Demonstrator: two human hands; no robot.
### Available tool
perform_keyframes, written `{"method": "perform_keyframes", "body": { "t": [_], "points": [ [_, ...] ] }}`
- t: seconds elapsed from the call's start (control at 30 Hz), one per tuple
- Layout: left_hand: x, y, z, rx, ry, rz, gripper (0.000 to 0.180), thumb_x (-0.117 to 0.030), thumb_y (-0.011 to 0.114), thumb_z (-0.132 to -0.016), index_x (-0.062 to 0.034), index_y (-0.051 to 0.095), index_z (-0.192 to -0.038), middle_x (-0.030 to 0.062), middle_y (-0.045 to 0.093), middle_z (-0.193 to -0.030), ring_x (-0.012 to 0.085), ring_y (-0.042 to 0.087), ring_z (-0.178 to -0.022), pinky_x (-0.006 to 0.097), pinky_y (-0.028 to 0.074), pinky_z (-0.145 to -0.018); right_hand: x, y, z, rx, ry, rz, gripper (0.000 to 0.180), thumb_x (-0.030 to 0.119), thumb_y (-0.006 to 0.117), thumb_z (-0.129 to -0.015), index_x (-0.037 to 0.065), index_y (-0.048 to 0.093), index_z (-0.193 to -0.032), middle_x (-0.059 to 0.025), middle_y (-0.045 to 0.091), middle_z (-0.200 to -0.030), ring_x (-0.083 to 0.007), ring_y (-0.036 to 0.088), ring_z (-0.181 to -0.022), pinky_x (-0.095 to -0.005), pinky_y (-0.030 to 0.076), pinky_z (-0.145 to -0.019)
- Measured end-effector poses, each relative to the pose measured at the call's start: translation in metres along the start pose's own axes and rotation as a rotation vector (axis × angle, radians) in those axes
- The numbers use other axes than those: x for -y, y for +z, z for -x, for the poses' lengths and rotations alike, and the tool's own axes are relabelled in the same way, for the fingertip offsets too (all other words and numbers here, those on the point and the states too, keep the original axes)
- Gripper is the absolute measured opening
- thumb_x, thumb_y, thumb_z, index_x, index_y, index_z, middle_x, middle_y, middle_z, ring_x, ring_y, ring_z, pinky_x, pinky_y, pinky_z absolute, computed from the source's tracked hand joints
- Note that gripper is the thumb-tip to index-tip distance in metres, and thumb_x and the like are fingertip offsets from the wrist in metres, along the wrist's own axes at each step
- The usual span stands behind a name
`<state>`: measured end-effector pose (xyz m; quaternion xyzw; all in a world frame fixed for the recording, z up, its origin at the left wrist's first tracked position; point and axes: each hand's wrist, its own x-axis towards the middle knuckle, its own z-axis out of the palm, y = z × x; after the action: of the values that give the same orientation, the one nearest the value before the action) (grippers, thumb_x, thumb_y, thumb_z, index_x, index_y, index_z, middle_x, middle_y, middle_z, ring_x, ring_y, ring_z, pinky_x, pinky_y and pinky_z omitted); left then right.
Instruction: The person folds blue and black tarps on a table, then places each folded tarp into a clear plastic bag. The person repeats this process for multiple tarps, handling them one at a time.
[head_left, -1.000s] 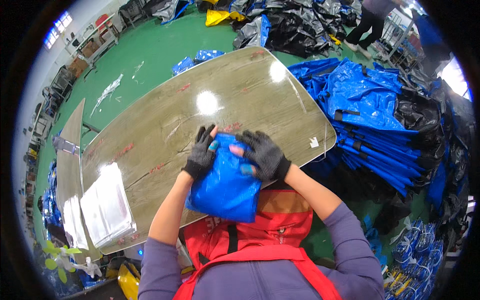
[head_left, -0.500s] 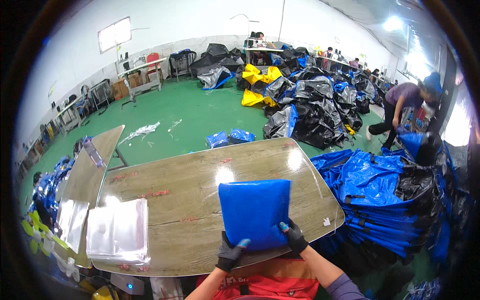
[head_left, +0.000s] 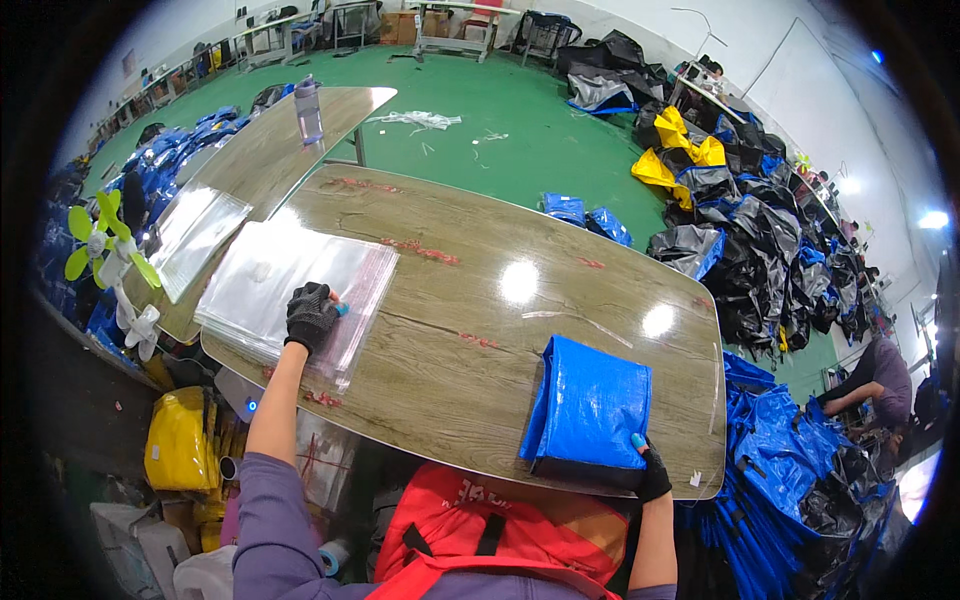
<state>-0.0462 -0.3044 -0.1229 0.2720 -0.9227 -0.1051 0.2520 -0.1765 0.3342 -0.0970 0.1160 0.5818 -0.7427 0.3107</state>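
By the desk (head_left: 440, 385), a stack of sleeves (head_left: 290, 265) is being carried at the left edge, a bundle (head_left: 598, 400) near the front right corner; behind, packets (head_left: 565, 208) are being borne by the floor (head_left: 520, 125).

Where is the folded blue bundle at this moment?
In the head view, the folded blue bundle is right of centre, by the near edge of the brown table, with the right hand at its near right corner.
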Motion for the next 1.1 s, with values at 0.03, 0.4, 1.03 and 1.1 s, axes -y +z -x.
{"method": "perform_keyframes", "body": {
  "t": [0.03,0.4,1.03,1.1],
  "points": [
    [0.010,0.008,0.003,0.077,-0.018,0.040,0.012,-0.023,0.068,-0.072,-0.0121,0.066,-0.077,0.0091,0.063,-0.086,0.0315,0.058,-0.088,0.043,0.047,-0.077,0.000,0.000,0.001,0.026,-0.015,-0.012,0.065,0.031,0.069,-0.085,0.005,0.044,-0.138,-0.0163,0.058,-0.124,-0.0304,0.061,-0.105,-0.0434,0.052,-0.088],
    [-0.008,0.021,-0.006,-0.014,0.019,0.063,0.010,-0.019,0.059,-0.079,-0.0118,0.064,-0.083,0.0119,0.064,-0.085,0.0345,0.061,-0.083,0.045,0.048,-0.074,-0.006,-0.010,-0.001,0.058,-0.018,0.098,0.067,0.038,0.065,-0.087,0.005,0.041,-0.140,-0.0170,0.056,-0.130,-0.0292,0.058,-0.113,-0.0420,0.048,-0.096],
    [-0.240,-0.008,0.117,0.331,0.519,0.563,0.008,-0.012,0.061,-0.080,-0.0052,0.058,-0.083,0.0148,0.060,-0.084,0.0347,0.056,-0.082,0.043,0.044,-0.076,-0.059,0.079,0.053,0.616,-0.115,0.473,0.092,0.042,0.075,-0.080,-0.005,0.028,-0.144,-0.0232,0.045,-0.138,-0.0301,0.051,-0.119,-0.0384,0.045,-0.098],
    [-0.235,-0.020,0.123,0.342,0.581,0.605,0.007,-0.010,0.060,-0.080,-0.0065,0.058,-0.085,0.0133,0.060,-0.088,0.0353,0.056,-0.089,0.045,0.042,-0.081,-0.058,0.078,0.030,0.298,-0.187,0.470,0.057,0.042,0.067,-0.086,-0.002,0.050,-0.116,-0.0178,0.059,-0.113,-0.0225,0.059,-0.099,-0.0355,0.050,-0.087]
  ]
}}
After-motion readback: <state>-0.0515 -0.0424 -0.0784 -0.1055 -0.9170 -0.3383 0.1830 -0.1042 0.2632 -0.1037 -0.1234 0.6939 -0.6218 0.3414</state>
